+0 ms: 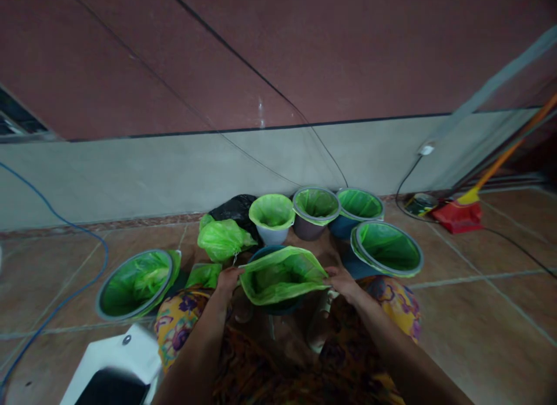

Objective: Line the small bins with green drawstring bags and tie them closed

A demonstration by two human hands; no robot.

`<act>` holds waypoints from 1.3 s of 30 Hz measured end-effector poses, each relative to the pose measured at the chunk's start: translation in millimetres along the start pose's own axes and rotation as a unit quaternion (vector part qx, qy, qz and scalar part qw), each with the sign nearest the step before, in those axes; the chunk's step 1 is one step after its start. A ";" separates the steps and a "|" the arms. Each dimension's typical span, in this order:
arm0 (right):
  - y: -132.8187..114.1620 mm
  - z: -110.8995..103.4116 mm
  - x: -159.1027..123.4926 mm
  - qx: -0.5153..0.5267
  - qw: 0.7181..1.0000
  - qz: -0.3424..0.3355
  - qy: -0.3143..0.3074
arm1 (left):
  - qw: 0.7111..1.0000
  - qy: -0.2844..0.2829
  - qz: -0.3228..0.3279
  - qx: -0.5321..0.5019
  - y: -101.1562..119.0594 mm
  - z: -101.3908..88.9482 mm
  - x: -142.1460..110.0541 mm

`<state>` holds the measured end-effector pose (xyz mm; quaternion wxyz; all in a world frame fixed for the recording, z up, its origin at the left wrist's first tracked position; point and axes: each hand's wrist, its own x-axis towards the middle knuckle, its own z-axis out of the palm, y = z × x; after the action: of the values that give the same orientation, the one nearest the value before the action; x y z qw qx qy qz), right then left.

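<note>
Between my knees stands a dark blue bin, and a green bin liner spreads over its mouth. My left hand is closed on the liner's left edge, while my right hand pinches its right edge. The liner's opening is stretched wide between both hands, and its lower part hides inside the bin. Behind my left hand lie a knotted bright green bag and a flat green piece of plastic.
Lined bins stand around: a left bin, a white bin, a brown bin, a blue bin and a right bin. A black bag leans by the wall. A red dustpan and blue hose lie farther out.
</note>
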<state>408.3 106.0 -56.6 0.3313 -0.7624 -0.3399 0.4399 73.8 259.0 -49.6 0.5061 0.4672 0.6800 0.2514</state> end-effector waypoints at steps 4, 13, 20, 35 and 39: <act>-23.5 -18.5 -2.1 -0.066 0.998 -0.009 -0.010 | 0.988 0.030 -0.026 -0.147 14.2 -1.3 -7.8; -69.8 -23.0 -5.9 -0.184 0.952 -0.210 0.126 | 0.958 -0.035 0.082 -0.273 64.4 -8.4 -42.0; -136.2 23.1 -13.1 0.150 0.959 -0.240 -0.017 | 0.942 -0.096 0.201 -0.250 97.6 4.7 -65.1; -207.6 64.2 -29.0 0.078 0.942 -0.273 -0.177 | 0.901 -0.122 0.361 -0.207 135.1 17.6 -77.2; -205.4 80.6 -23.0 -0.025 0.931 -0.300 -0.206 | 0.904 -0.112 0.375 -0.175 136.7 14.6 -71.2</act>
<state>280.7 216.9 87.1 0.3516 -0.5257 -0.6243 0.4585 143.0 253.4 88.8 0.5209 0.6166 0.3390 0.4832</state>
